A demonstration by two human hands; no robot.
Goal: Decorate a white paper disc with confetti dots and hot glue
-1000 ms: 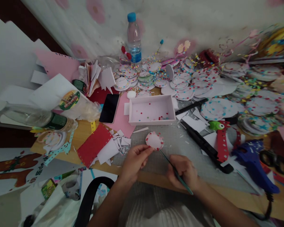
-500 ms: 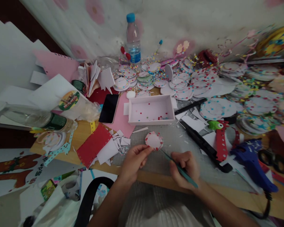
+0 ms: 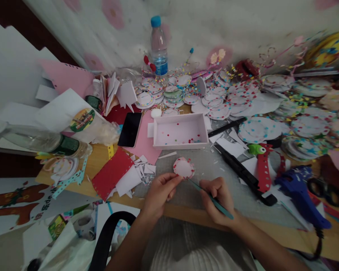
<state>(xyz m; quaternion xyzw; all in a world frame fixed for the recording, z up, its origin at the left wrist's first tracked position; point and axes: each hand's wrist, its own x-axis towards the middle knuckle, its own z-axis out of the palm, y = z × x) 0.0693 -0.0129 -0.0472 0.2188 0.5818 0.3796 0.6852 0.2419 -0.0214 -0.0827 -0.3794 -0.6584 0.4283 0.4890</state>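
Note:
My left hand (image 3: 161, 192) pinches the near edge of a small round paper disc (image 3: 183, 168), white with red dots around its rim. In my right hand (image 3: 218, 200) are slim teal tweezers (image 3: 197, 185), held like a pen. Their tip meets the disc's lower edge, close to my left fingertips; whether anything sits in the tip is too small to tell. Just beyond the disc stands an open white box (image 3: 180, 131) with a few scattered red and coloured bits on its floor. A thin white paper strip (image 3: 167, 155) lies between the box and my left hand.
Left of the box are a phone (image 3: 130, 129), red felt (image 3: 113, 173) and white scraps (image 3: 144, 167). Many decorated discs (image 3: 214, 101) are piled at the back near a water bottle (image 3: 159, 49). To the right lie a black bar (image 3: 243, 173), a blue glue gun (image 3: 302, 195) and scissors (image 3: 326, 191).
My right hand and the tweezers have shifted slightly left, and the tip has slid left along the disc's lower edge. My left hand and the disc stay in place.

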